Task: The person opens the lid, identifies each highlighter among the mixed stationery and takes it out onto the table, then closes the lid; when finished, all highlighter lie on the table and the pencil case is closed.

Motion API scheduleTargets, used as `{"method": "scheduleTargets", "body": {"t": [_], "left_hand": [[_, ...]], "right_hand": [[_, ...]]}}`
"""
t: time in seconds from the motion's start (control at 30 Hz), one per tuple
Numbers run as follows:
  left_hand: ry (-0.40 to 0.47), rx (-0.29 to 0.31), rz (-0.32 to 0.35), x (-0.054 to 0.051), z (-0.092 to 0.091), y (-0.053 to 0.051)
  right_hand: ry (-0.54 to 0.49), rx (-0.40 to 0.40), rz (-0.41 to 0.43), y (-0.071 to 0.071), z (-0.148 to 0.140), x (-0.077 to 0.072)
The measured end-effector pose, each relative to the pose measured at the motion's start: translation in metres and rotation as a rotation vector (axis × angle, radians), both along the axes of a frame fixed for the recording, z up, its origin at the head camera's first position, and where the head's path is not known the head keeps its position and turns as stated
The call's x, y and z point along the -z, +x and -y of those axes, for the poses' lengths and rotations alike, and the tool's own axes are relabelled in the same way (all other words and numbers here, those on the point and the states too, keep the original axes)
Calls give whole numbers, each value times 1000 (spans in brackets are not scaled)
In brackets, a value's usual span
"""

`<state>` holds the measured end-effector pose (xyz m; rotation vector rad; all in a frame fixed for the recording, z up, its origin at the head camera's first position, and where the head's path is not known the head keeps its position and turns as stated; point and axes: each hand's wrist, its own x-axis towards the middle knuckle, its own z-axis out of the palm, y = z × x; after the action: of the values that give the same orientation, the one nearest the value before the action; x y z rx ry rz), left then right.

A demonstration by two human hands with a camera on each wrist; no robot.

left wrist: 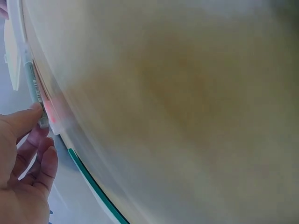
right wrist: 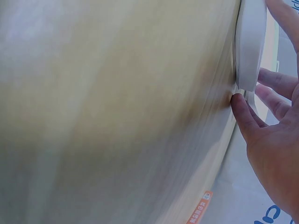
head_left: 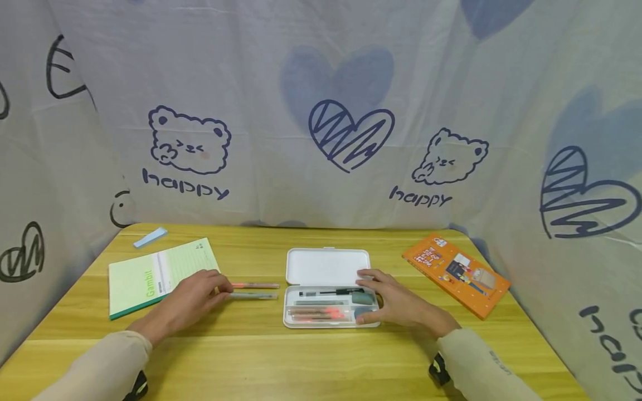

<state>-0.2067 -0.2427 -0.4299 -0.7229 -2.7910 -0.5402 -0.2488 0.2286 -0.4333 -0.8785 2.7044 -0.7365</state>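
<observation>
On the table in the head view, my left hand pinches the near end of a pale grey-green pen between thumb and index finger. The left wrist view shows a barcode label on this pen. Just beyond it lies a pink-ended pen. An open white pencil case has its lid folded back. Inside are a black pen, several pink pens and a grey-green eraser-like block. My right hand holds the case's right end, fingers spread around it.
A green notebook lies at left, partly behind my left hand. Behind it sits a light blue strip. At right is an orange book. A patterned curtain hangs round the wooden table.
</observation>
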Motion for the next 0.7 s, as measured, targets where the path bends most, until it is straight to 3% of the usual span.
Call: {"method": "scheduleTargets", "body": {"t": [0.2, 0.47, 0.7], "left_hand": [[-26, 36, -25, 2, 0, -2], [-24, 53, 0, 3, 0, -2], [-30, 30, -26, -5, -3, -3]], "right_hand": [[4, -2, -1, 0, 0, 1], [-2, -12, -3, 0, 0, -1], [-6, -14, -8, 0, 0, -1]]}}
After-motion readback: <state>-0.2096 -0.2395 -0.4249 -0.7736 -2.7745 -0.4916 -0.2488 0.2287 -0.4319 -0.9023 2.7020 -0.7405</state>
